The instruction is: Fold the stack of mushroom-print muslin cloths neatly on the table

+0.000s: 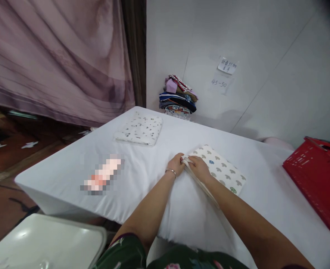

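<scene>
In front of me on the white-covered table lies a folded white cloth with a print of grey mushroom-like shapes and a few blue and green ones. My left hand wears a thin bracelet and pinches the cloth's near left corner. Right beside it, my right hand grips the same edge with fingers closed on the fabric. Part of the near edge is hidden under my right forearm. Farther back to the left, a second folded white cloth with small dark prints lies flat, apart from both hands.
A red plastic basket stands at the table's right end. Beyond the far edge rises a stack of folded clothes against the wall. A pixelated item lies on the tablecloth at left. A pale chair or stool is at lower left.
</scene>
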Available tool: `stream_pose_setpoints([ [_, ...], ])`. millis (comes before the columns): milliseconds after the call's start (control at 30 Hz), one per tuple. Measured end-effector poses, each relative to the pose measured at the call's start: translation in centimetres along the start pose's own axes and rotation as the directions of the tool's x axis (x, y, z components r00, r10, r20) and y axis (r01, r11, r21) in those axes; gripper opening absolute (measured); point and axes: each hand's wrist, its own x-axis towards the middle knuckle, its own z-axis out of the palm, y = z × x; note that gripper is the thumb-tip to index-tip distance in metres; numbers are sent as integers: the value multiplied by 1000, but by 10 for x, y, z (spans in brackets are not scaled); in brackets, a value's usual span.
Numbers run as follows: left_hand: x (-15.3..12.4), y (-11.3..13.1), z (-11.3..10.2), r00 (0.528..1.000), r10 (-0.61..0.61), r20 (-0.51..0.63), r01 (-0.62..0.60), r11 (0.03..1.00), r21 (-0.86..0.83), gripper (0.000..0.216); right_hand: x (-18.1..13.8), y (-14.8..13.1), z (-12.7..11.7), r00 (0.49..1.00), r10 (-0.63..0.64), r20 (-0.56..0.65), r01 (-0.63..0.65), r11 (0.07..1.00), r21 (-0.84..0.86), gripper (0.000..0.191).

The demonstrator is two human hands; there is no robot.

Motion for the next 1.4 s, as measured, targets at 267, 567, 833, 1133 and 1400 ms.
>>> stream_pose_setpoints([
  [267, 2, -3, -6, 990, 113, 80, -118, 991, 58, 43, 2, -7, -6, 992, -26, 123, 31, 999, -39, 47],
  [567, 5, -8, -4, 998, 44, 49, -45, 999, 24, 35, -68, -5, -24, 988, -21, 153, 71, 942, -327, 64],
  [833, 4, -9, -2, 998, 53, 46, -54, 998, 16, 37, -117, 31, -44, 994, 102, 51, -91, 979, -184, 54],
  [1133, 4, -10, -1, 996, 89, 27, -87, 995, -40, 39, -110, 21, -47, 991, 14, 134, 24, 961, -276, 58],
  [1400, 5, -17, 4, 999, 46, 23, -40, 974, -222, 44, -45, -9, -28, 989, 42, 145, 25, 902, -430, 58],
])
